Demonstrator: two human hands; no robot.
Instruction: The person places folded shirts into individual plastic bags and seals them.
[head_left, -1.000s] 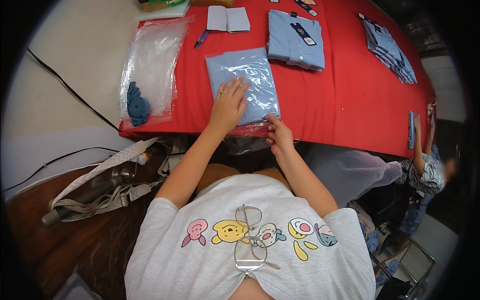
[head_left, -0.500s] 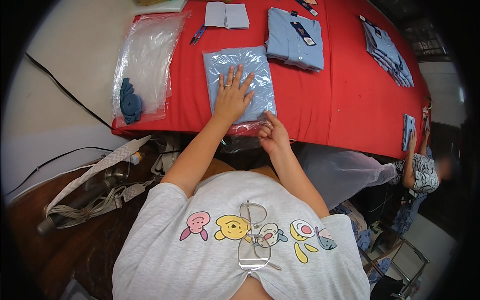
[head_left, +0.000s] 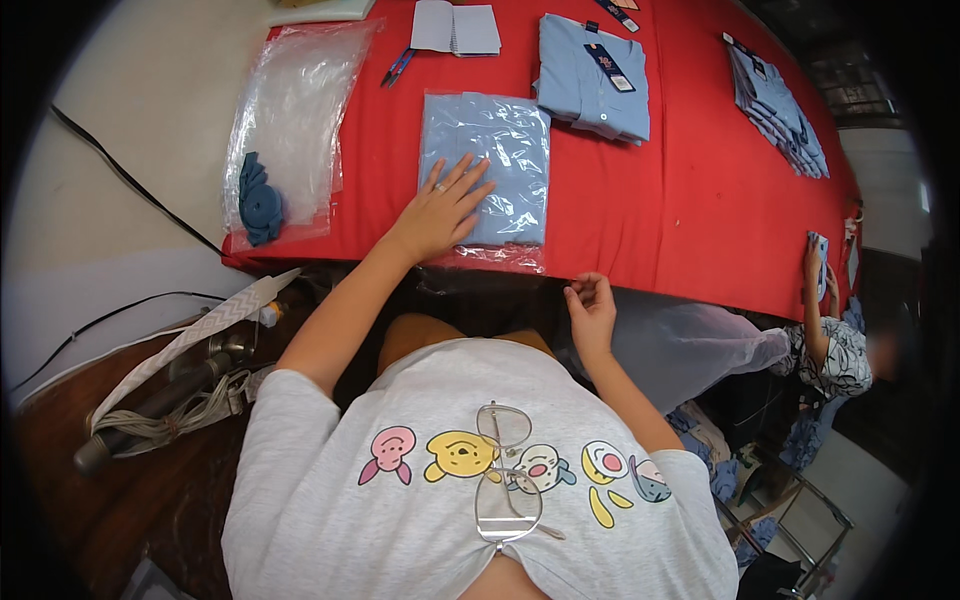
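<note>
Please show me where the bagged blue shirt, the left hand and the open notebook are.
bagged blue shirt (head_left: 497,150): head view, upper middle of the bag.
left hand (head_left: 440,208): head view, back of the hand.
open notebook (head_left: 456,26): head view, centre fold.

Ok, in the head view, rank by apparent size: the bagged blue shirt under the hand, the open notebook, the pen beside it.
1. Bagged blue shirt, pressed by the left hand: largest.
2. Open notebook: clearly smaller, though farther from the camera and cut by the frame edge.
3. Pen: smallest.
</note>
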